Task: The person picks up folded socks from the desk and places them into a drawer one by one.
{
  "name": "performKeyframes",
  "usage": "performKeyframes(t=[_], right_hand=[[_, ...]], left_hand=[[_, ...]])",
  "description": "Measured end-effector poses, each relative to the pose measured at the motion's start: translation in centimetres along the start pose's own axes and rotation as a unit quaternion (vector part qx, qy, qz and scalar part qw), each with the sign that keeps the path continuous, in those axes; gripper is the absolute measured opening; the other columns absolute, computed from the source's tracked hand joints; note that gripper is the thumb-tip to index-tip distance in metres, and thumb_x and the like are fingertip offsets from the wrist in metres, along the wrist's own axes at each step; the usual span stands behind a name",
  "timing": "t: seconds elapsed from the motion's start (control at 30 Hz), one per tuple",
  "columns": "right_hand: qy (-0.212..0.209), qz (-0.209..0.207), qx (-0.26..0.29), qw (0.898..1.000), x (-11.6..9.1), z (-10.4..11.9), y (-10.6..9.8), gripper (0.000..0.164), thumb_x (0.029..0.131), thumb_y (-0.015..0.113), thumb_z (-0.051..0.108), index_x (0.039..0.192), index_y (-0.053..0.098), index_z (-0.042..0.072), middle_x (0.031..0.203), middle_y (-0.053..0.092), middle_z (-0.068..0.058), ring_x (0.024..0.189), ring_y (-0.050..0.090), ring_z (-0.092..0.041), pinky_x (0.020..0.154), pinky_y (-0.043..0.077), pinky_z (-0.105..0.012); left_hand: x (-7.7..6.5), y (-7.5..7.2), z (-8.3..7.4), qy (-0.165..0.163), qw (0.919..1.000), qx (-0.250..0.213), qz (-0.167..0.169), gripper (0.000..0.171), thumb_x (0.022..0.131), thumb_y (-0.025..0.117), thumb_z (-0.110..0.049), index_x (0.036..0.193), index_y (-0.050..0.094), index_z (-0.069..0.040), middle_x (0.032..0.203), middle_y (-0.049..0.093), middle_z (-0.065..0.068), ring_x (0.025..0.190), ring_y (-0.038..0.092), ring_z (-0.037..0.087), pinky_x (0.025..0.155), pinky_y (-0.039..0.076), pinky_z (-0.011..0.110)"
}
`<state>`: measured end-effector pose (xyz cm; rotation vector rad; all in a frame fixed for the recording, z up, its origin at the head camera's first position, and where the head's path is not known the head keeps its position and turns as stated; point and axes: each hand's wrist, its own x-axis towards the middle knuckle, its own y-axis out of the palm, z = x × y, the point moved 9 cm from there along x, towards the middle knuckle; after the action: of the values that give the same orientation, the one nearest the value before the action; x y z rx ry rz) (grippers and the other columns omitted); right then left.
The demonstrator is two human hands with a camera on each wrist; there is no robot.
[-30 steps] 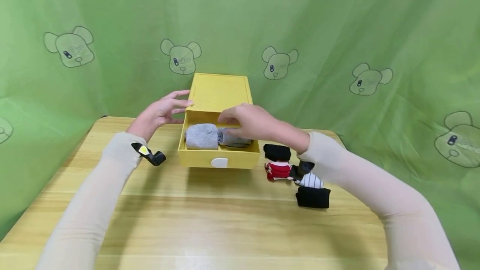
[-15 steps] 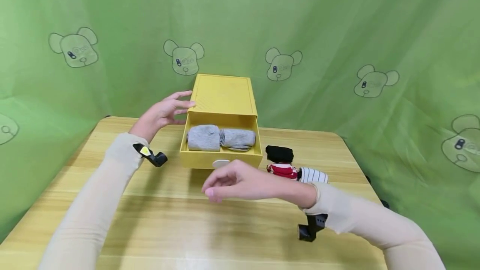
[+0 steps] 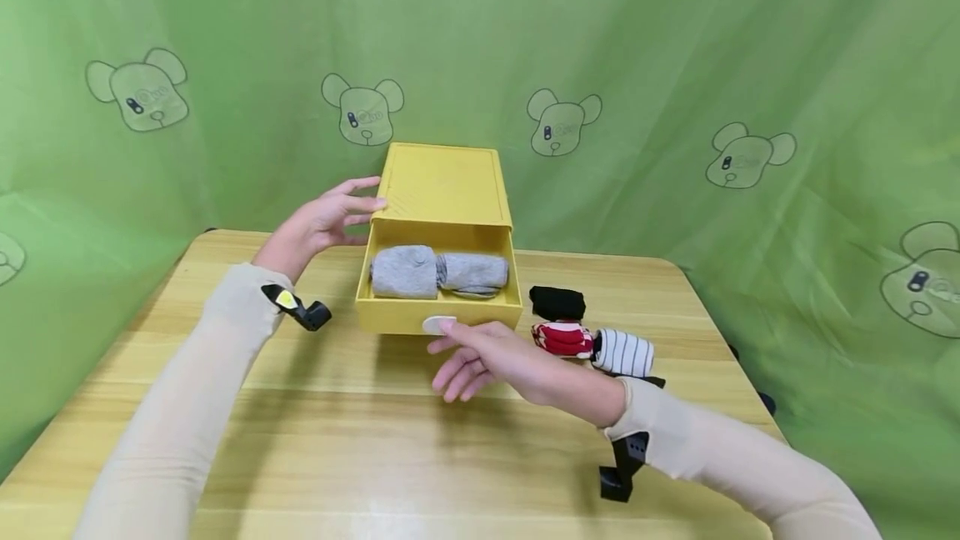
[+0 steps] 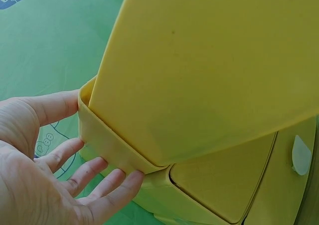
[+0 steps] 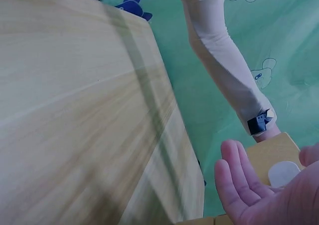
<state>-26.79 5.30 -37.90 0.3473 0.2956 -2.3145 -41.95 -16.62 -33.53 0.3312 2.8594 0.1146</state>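
Observation:
A yellow drawer box stands on the table with its drawer pulled out. Inside lie two rolled grey socks, one left and one right. My left hand has thumb and fingertips against the box's left side, fingers spread, as the left wrist view also shows. At the drawer front is my right hand; its thumb lies on or just before the white handle, contact unclear. Its other fingers are loosely extended below the front, holding nothing. The right wrist view shows the palm near that handle.
Right of the drawer lie a rolled black sock, a red-and-white one and a white striped one. Another black one is mostly hidden behind my right sleeve. A lower closed drawer with a white handle shows in the left wrist view.
My right hand has come out of the drawer, leaving the right grey sock fully visible, dropped in front of it, then risen to the handle with fingers extended. The left hand stays put.

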Motion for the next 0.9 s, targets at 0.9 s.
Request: performKeyframes(t=[0.9], right_hand=[[0.005,-0.075,0.046,0.996,1.6,1.3,-1.5,0.062,0.105,0.045,0.054,0.115,0.07,-0.003,0.077,0.075,-0.002,0.068,0.07,-0.014,0.069,0.06,-0.027]], left_hand=[[0.4,-0.3,0.0,-0.01,0.9998,-0.015,-0.013,0.075,0.1,0.063,-0.012,0.163,0.022,-0.026,0.136,0.05,0.0,0.156,0.02,0.033,0.125,0.023,0.06]])
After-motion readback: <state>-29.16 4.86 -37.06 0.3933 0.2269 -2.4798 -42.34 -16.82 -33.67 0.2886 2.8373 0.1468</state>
